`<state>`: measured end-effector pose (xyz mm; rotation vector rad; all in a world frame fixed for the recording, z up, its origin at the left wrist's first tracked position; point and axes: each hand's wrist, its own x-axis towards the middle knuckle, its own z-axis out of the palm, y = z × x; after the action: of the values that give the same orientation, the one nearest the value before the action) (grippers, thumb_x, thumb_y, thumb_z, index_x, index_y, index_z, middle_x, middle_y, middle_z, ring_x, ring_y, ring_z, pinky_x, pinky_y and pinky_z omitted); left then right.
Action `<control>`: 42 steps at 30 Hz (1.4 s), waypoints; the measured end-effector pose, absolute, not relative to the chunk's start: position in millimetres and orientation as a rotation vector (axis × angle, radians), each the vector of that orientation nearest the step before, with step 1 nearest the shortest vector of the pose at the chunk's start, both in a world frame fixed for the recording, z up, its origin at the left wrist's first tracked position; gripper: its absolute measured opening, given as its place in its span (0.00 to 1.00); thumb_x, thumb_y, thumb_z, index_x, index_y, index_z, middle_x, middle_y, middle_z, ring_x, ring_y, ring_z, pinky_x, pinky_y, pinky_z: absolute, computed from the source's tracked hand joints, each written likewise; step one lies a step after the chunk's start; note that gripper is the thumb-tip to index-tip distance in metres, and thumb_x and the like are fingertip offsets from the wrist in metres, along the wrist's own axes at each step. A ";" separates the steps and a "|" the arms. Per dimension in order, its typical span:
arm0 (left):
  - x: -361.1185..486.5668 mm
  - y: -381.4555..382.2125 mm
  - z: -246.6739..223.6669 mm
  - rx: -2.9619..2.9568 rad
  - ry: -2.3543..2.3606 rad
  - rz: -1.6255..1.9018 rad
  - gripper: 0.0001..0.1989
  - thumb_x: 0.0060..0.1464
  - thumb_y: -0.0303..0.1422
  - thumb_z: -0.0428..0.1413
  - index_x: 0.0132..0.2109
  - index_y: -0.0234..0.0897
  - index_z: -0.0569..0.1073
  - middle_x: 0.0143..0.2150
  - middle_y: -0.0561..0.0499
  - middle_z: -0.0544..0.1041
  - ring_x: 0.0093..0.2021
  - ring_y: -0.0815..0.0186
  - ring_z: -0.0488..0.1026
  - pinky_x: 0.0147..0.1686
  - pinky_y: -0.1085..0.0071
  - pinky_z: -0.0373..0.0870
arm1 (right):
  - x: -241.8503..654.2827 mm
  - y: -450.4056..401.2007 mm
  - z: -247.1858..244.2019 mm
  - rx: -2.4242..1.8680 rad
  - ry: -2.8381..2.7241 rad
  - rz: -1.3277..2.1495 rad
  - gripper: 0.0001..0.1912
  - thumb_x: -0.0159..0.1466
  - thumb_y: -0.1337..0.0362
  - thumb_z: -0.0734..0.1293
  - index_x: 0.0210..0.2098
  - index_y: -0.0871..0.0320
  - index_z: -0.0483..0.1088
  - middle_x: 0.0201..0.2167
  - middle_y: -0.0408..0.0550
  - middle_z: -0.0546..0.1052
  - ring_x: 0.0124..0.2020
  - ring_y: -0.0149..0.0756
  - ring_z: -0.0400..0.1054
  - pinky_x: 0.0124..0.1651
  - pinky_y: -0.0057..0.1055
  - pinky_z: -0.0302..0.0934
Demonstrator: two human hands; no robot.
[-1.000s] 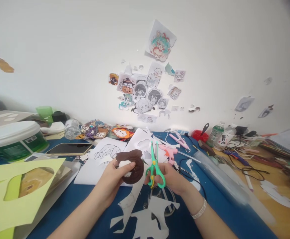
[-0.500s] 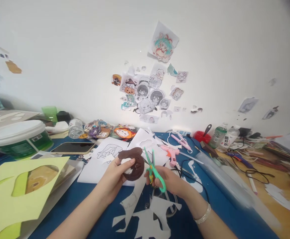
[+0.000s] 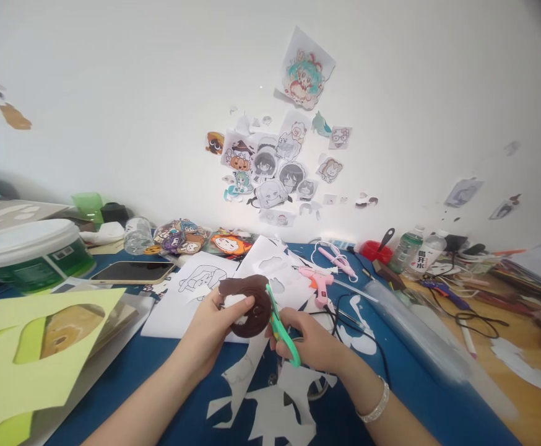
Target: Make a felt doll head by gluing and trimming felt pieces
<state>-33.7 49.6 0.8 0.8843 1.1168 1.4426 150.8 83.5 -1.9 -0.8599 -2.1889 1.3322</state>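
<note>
Between the thumb and fingers of my left hand [image 3: 215, 328] is a dark brown cutout [image 3: 257, 310], rounded with a piece jutting to the left and a white patch near my thumb. My right hand [image 3: 310, 341] grips green-handled scissors [image 3: 285, 331], whose blades lie against the cutout's right edge. How far the blades are apart is hard to make out. Beneath both hands, white paper scraps [image 3: 270, 409] lie on the blue table cover. A white sheet with a line drawing [image 3: 208, 279] rests behind my left hand.
A pink glue gun [image 3: 319, 285] with a black cord lies behind my right hand. At left are yellow sheets [image 3: 66, 371], a phone [image 3: 131, 272] and a green-and-white tub [image 3: 33, 260]. Bottles [image 3: 426, 254] and a clear plastic sleeve [image 3: 419, 334] occupy the right side.
The scissors have moved left and turned, from spread blades beside the brown cutout to lying against its right edge. My left hand holds the cutout in nearly the same place.
</note>
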 end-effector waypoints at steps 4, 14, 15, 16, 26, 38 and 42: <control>-32.1 48.6 -0.3 0.887 1.098 1.442 0.20 0.40 0.37 0.64 0.43 0.39 0.74 0.39 0.48 0.79 0.38 0.61 0.74 0.32 0.73 0.70 | 145.1 80.7 -7.4 -0.725 -2.120 1.416 0.15 0.58 0.52 0.63 0.31 0.59 0.67 0.28 0.45 0.69 0.32 0.35 0.63 0.37 0.32 0.58; -29.4 48.1 -2.0 0.894 1.083 1.498 0.17 0.42 0.37 0.63 0.42 0.40 0.73 0.43 0.49 0.78 0.43 0.61 0.73 0.33 0.75 0.68 | 143.0 75.8 -8.2 -0.842 -2.116 1.252 0.13 0.58 0.54 0.64 0.30 0.58 0.66 0.31 0.46 0.67 0.34 0.36 0.61 0.36 0.30 0.57; -29.3 48.0 -1.4 0.897 1.081 1.506 0.18 0.42 0.37 0.63 0.42 0.40 0.73 0.44 0.49 0.78 0.45 0.59 0.72 0.33 0.75 0.68 | 142.9 75.2 -8.3 -0.842 -2.098 1.279 0.12 0.58 0.55 0.64 0.29 0.58 0.66 0.30 0.46 0.67 0.34 0.36 0.61 0.35 0.30 0.57; -29.2 47.9 -0.9 0.901 1.078 1.511 0.18 0.42 0.37 0.63 0.43 0.40 0.73 0.44 0.49 0.78 0.47 0.58 0.72 0.34 0.74 0.68 | 142.5 74.8 -8.9 -0.827 -2.074 1.325 0.12 0.58 0.55 0.64 0.29 0.59 0.66 0.29 0.45 0.67 0.33 0.36 0.61 0.34 0.30 0.57; -29.0 46.8 -3.0 0.912 1.104 1.575 0.16 0.44 0.37 0.62 0.42 0.40 0.71 0.45 0.49 0.76 0.49 0.58 0.69 0.35 0.73 0.67 | 135.3 71.3 -16.7 -0.861 -1.908 1.411 0.05 0.54 0.67 0.63 0.22 0.58 0.62 0.22 0.40 0.63 0.26 0.30 0.59 0.29 0.27 0.54; -27.7 45.5 3.0 0.883 1.091 1.601 0.17 0.43 0.37 0.63 0.43 0.41 0.73 0.45 0.50 0.77 0.49 0.59 0.70 0.37 0.74 0.67 | 131.7 68.1 -17.0 -0.909 -1.847 1.312 0.08 0.53 0.68 0.64 0.19 0.59 0.63 0.17 0.38 0.63 0.22 0.29 0.59 0.27 0.26 0.53; -27.7 44.7 4.2 0.799 1.030 1.586 0.18 0.42 0.36 0.64 0.43 0.40 0.74 0.43 0.49 0.78 0.44 0.60 0.73 0.33 0.75 0.68 | 133.9 72.5 -18.3 -0.893 -1.764 1.342 0.08 0.54 0.64 0.65 0.21 0.59 0.65 0.16 0.40 0.67 0.21 0.29 0.59 0.26 0.27 0.54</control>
<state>-27.7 44.7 4.2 0.7985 1.0296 1.5864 133.9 72.5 -18.3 -0.8931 -1.7635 1.3418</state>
